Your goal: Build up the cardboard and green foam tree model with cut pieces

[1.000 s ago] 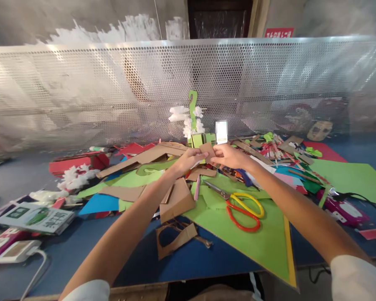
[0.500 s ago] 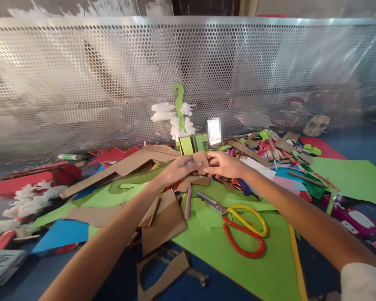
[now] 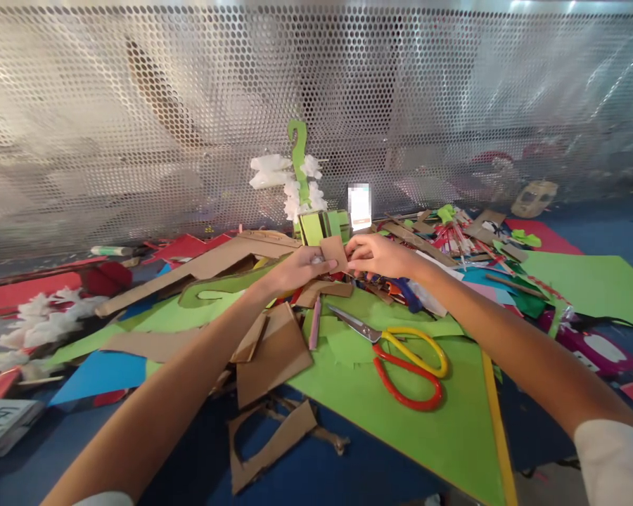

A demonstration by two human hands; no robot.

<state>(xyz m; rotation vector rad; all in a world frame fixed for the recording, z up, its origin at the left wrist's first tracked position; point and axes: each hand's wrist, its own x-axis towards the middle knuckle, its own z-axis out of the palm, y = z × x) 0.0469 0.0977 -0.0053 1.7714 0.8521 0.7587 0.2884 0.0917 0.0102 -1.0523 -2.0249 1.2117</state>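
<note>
A small square of brown cardboard is held up between both hands over the middle of the pile. My left hand pinches its left side, thumb in front. On its right edge, my right hand closes its fingertips. Just behind stands a green box-like model with a curled green stem and white tufts. Scissors with one yellow and one red handle lie nearer me on a green sheet. A pink pen-like stick rests left of the blades.
Cardboard scraps and green paper pieces cover the blue table. Behind runs a perforated metal panel, with a lit phone before it. White tufts and a red piece lie left; a magenta object lies right.
The view has tilted down a little, so everything sits higher in the picture. Both hands keep hold of the cardboard square, which has turned slightly.
</note>
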